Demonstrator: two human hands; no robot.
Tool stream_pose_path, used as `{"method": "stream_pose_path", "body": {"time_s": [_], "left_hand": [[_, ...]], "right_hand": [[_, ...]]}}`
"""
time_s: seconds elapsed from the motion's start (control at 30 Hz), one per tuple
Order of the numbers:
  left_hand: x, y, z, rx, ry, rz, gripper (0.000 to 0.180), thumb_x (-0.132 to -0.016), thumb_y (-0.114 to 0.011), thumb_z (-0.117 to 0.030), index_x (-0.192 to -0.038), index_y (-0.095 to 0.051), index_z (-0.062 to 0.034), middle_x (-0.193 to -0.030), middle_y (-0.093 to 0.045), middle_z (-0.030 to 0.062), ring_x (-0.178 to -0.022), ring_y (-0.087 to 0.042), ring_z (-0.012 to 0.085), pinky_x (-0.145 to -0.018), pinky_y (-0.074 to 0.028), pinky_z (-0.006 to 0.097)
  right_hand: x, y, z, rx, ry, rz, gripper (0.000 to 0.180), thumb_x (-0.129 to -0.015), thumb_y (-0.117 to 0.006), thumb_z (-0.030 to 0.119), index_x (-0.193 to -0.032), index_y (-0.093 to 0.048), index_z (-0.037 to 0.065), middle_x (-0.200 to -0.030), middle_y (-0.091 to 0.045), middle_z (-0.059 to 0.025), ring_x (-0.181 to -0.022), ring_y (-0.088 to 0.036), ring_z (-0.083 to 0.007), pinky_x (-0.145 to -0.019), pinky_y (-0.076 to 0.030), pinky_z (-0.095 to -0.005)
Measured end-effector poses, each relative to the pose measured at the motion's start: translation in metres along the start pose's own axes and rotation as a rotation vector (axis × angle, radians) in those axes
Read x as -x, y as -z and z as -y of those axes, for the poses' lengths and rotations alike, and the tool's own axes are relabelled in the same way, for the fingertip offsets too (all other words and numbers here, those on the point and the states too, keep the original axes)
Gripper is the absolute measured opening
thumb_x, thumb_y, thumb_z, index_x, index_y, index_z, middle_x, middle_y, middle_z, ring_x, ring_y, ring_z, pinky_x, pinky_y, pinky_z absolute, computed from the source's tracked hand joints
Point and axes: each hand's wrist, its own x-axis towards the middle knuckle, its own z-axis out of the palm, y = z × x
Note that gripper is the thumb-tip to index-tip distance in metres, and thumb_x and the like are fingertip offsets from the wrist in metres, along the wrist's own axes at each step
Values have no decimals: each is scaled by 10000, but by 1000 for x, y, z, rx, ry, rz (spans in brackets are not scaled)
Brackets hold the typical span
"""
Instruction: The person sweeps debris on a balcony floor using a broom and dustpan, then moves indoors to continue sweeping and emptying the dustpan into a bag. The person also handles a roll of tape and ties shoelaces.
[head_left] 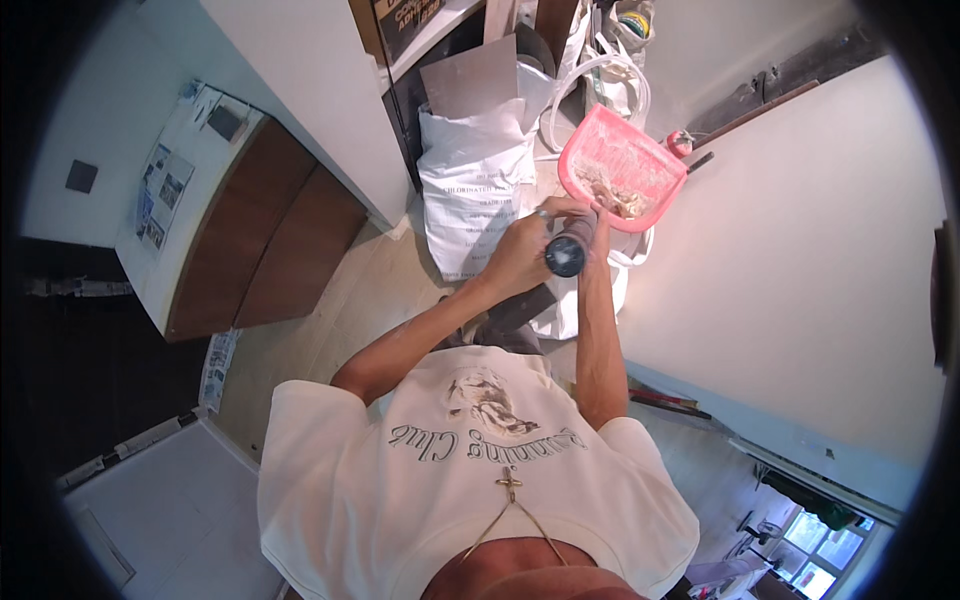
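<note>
A pink dustpan point(622, 165) holds a pile of beige debris and dust. Its dark round handle point(567, 250) points back toward me. My left hand point(520, 255), with a ring on one finger, is wrapped around the handle from the left. My right hand point(598, 228) grips the same handle from the right, mostly hidden behind it. The pan is held level above an open white bag point(600, 290) on the floor.
A large white printed sack point(470, 190) stands left of the dustpan, with a grey board point(470, 78) and white hoses behind it. A brown-fronted cabinet point(270, 235) is at the left. A white wall point(800, 270) runs along the right.
</note>
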Motion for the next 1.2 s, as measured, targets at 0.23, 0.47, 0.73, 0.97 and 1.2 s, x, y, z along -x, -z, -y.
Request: {"method": "stream_pose_path", "body": {"time_s": [0.23, 0.47, 0.73, 0.97, 1.2], "left_hand": [[-11, 85, 49, 87, 320, -277, 510, -812, -760, -122, -1245, -512, -18, -1128, -659, 88, -973, -586, 93, -761, -490, 220], [26, 134, 123, -257, 391, -451, 432, -872, -695, -103, -1247, -508, 2, -1087, -662, 117, -978, -600, 140, -867, -474, 270], [32, 170, 142, -233, 617, -778, 366, -922, -648, -147, -1232, -517, -2, -1068, -658, 135, -994, -602, 160, -930, -446, 298], [4, 192, 163, -263, 621, -690, 366, -935, -642, -173, -1233, -515, -2, -1078, -659, 147, -1021, -603, 171, -941, -437, 295], [13, 215, 167, -343, 692, -761, 371, -926, -658, -192, -1229, -532, -19, -1012, -648, 117, -977, -588, 168, -901, -439, 297]], "right_hand": [[-102, -58, 8, -127, 3, -35, 192, -849, -600, 129, -963, -464, 54, -715, -515, -79, -633, -562, -200, -564, -539, -317], [-159, -55, 47, -144, 37, -59, 185, -836, -615, 119, -943, -474, 66, -734, -538, -81, -621, -565, -193, -552, -542, -317], [-239, -40, 140, -67, 131, -158, 152, -839, -618, 125, -917, -506, 58, -752, -543, -77, -630, -573, -189, -562, -530, -313], [-299, -77, 192, -62, 236, -96, 146, -838, -623, 85, -926, -521, 28, -772, -556, -72, -634, -583, -188, -611, -556, -319], [-358, -169, 240, 146, 313, -58, 134, -836, -603, 63, -923, -527, -4, -753, -565, -96, -571, -582, -219, -544, -550, -366]]}}
